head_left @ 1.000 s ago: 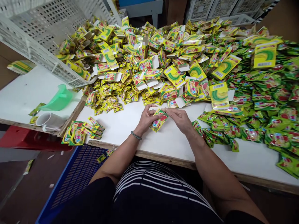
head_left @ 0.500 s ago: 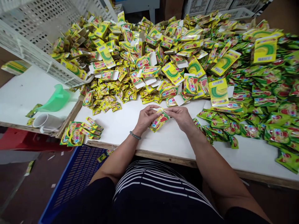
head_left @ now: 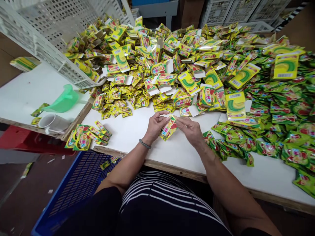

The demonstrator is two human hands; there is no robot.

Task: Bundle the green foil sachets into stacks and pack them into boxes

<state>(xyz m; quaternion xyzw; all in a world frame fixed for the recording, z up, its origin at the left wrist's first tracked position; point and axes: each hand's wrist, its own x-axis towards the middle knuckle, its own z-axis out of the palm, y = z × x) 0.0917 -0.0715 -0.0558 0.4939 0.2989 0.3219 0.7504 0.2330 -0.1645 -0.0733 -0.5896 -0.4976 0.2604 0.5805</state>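
Between my two hands is a small yellow-green printed candy box (head_left: 168,129), held tilted just above the white tabletop. My left hand (head_left: 157,124) pinches its upper left side with thumb and fingers. On the opposite side, my right hand (head_left: 189,127) has its fingertips closed at the upper right edge. The fingers cover the top of the box. Beyond my hands lies a heap of similar boxes (head_left: 188,83), several with white flaps sticking out. Small yellow sachets (head_left: 118,105) are piled to the left of them, and green sachets (head_left: 268,147) spread over the right side.
A white perforated crate (head_left: 73,70) leans over the table's left end. Several boxes (head_left: 83,137) stand grouped at the front left. A green scoop (head_left: 64,100) and a white mug (head_left: 54,124) sit on the side table. Below is a blue crate (head_left: 71,186).
The view has shifted a little, so the table contents appear further right. My hands still hold the box, and the right fingers have slid slightly down its edge.
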